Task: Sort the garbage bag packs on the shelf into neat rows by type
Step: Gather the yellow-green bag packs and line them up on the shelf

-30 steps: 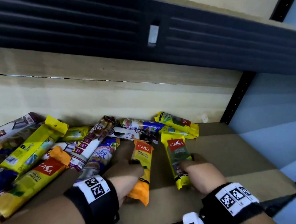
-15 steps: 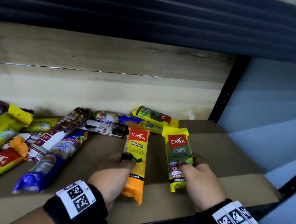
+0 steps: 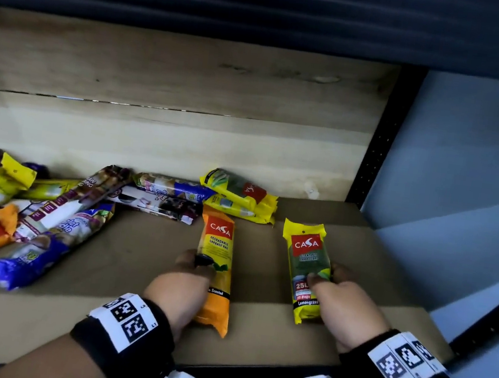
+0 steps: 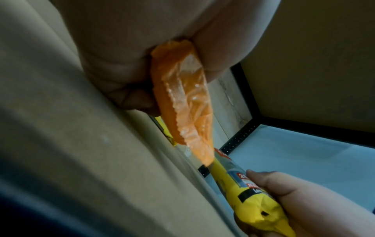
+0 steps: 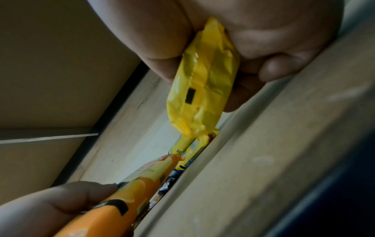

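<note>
My left hand (image 3: 188, 279) grips an orange CASA garbage bag pack (image 3: 218, 248) near its lower half; the left wrist view shows the same orange pack (image 4: 182, 99) held between thumb and fingers. An arm's width to the right, my right hand (image 3: 339, 295) grips a yellow CASA pack (image 3: 306, 253) with a green window; the right wrist view shows that yellow pack (image 5: 202, 83) from its end. Both packs point away from me, side by side, low over the brown shelf board (image 3: 139, 247).
A jumble of yellow, purple and blue packs (image 3: 48, 210) covers the shelf's left half. Two yellow packs (image 3: 240, 197) lie against the wooden back panel (image 3: 168, 146). A black upright post (image 3: 367, 172) bounds the shelf's right side, with a blue wall beyond.
Both hands have drawn their packs out of the pile and apart. The yellow pack has moved right, and both packs now lie straighter, pointing at the back panel.
</note>
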